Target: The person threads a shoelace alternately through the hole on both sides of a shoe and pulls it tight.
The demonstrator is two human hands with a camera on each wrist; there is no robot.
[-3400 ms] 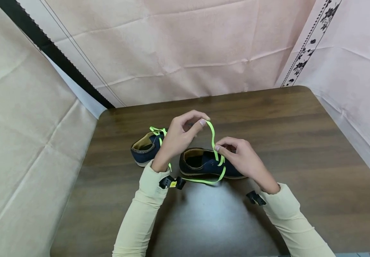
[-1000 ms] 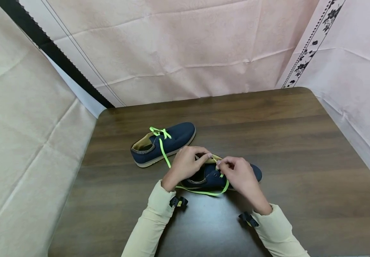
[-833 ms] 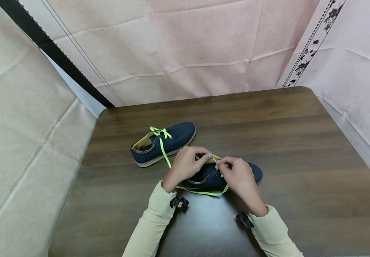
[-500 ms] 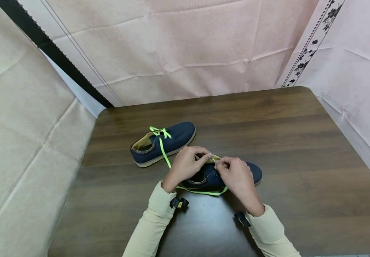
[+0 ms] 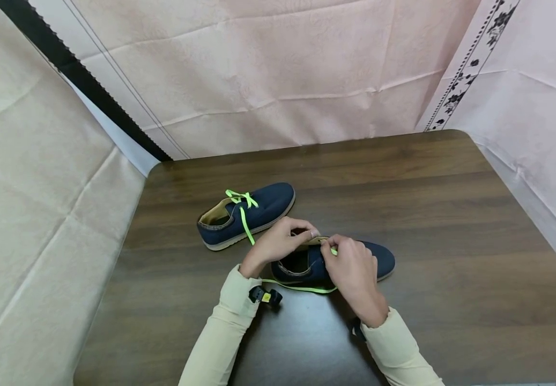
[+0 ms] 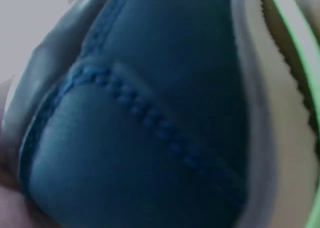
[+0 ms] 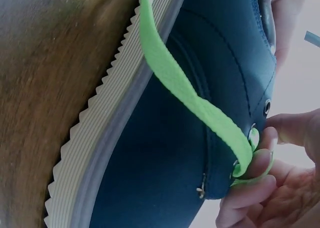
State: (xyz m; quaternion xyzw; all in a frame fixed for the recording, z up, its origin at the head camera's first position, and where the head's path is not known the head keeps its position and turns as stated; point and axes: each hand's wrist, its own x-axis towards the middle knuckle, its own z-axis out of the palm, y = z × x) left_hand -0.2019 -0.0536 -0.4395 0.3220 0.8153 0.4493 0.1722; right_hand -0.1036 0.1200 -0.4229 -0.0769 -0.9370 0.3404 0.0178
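A dark blue shoe [image 5: 379, 258] with a tan lining sits on the table, toe to the right. My left hand [image 5: 278, 240] pinches the far edge of its opening; the left wrist view has the shoe's blue side [image 6: 140, 153] filling it, blurred. My right hand [image 5: 354, 271] is at the eyelets, thumb and fingers pinching the bright green shoelace [image 7: 175, 80]. In the right wrist view the lace runs down the shoe's side to the eyelets, between the fingers [image 7: 247, 195]. Its loose length [image 5: 302, 289] lies along the near side of the shoe. The lace tip is hidden.
Behind and to the left stands the matching blue shoe [image 5: 270, 206], laced in green, with one lace end trailing toward my left wrist. Both shoes are on a brown wooden table [image 5: 427, 177]. Pale cloth [image 5: 282, 69] hangs behind the table and on both sides.
Both hands have come down from holding the lace raised above the shoe to its opening and eyelets. The shoe has shifted slightly right and nearer. Lately the right hand has turned a little.
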